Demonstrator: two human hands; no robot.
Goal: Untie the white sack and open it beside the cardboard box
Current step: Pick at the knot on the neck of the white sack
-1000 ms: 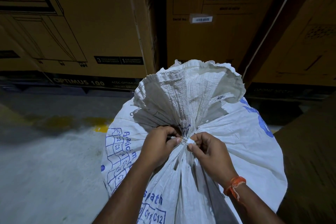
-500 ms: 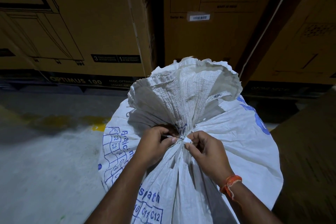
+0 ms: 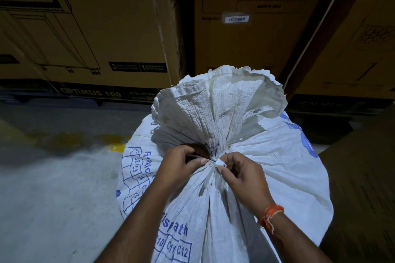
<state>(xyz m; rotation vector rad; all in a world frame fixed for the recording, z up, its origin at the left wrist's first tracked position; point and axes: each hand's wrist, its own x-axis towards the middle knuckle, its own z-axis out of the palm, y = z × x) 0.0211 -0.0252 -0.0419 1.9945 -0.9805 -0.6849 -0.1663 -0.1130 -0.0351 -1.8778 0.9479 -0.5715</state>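
The white woven plastic sack (image 3: 267, 168) with blue print stands upright on the grey concrete floor (image 3: 53, 188), just in front of the large brown cardboard boxes (image 3: 119, 28). Its neck is gathered and bound by a thin white tie (image 3: 219, 162), the frilled mouth fanning above. The left hand (image 3: 181, 168) pinches the tie's strand; the right hand (image 3: 243, 177), orange thread bracelet (image 3: 269, 214) at its wrist, pinches the knot.
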